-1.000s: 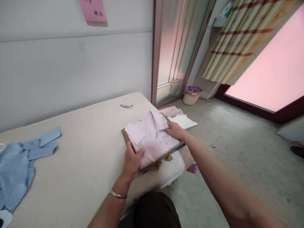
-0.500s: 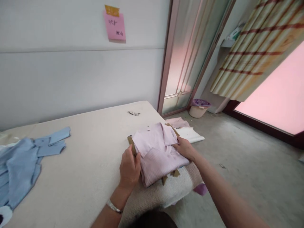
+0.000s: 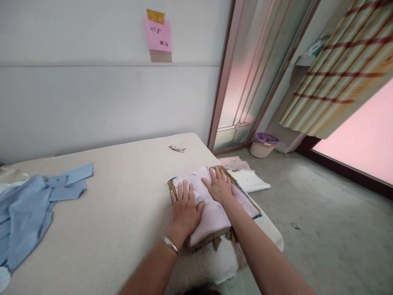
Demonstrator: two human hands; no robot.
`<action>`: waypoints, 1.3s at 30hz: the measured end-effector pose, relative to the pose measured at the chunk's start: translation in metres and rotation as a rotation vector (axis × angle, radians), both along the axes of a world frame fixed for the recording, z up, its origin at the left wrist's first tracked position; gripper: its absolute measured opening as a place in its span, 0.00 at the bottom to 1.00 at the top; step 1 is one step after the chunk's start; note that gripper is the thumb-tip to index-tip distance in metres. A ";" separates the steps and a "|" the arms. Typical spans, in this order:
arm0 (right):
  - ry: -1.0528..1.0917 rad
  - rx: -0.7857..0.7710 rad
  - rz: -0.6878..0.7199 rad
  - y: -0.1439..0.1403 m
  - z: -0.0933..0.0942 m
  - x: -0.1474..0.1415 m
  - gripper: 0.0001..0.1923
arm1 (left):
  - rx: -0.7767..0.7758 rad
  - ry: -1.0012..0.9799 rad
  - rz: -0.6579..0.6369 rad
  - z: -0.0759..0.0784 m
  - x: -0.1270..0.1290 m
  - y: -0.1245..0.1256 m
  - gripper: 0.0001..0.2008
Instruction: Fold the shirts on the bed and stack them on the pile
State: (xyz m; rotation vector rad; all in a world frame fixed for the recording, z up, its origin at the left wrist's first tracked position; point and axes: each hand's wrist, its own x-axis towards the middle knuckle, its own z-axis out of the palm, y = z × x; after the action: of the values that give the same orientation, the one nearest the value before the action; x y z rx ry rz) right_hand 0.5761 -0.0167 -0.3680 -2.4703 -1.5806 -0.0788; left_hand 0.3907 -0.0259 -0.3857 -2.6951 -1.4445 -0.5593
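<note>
A folded pale pink garment [image 3: 211, 215] lies near the front right corner of the cream-covered bed [image 3: 129, 213]. Beneath it, olive-brown cloth [image 3: 223, 168] and some blue-patterned fabric stick out around the edges. My left hand [image 3: 186, 209] rests flat on the garment's left side, fingers spread and palm down. On its upper right part lies my right hand [image 3: 218, 186], likewise flat with fingers apart. Neither hand grips the cloth.
A blue garment [image 3: 27, 213] lies at the bed's left. Glasses [image 3: 177, 149] rest near the back edge. Pink and white cloths [image 3: 250, 180] are beyond the right edge, low by the floor. A lined bin [image 3: 263, 148] stands by the sliding door [image 3: 242, 82].
Both hands have left the garment's side edges and now press flat on top of it. The garment lies flatter and wider, its upper flap smoothed down. The view has shifted slightly left.
</note>
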 end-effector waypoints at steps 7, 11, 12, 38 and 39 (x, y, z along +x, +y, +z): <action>0.118 -0.079 0.004 0.009 -0.003 0.016 0.40 | -0.061 0.034 0.010 0.007 0.002 0.010 0.37; 0.237 -0.075 0.054 -0.012 0.032 0.022 0.36 | -0.091 -0.022 -0.056 0.029 -0.011 -0.012 0.35; 0.226 -0.026 0.065 -0.020 0.038 0.024 0.34 | -0.084 -0.042 -0.093 0.032 -0.015 -0.020 0.35; 0.349 0.078 -0.250 -0.018 0.045 0.081 0.14 | -0.014 -0.023 -0.172 0.010 -0.010 -0.048 0.31; 0.334 0.094 -0.278 -0.025 0.048 0.073 0.17 | -0.004 -0.035 -0.166 0.013 -0.012 -0.048 0.31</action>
State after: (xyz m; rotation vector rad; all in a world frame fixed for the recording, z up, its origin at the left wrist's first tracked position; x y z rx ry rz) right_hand 0.6494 -0.0421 -0.3199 -2.4557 -1.0720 0.2026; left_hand 0.3785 -0.0736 -0.3730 -2.8404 -1.2369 -0.6146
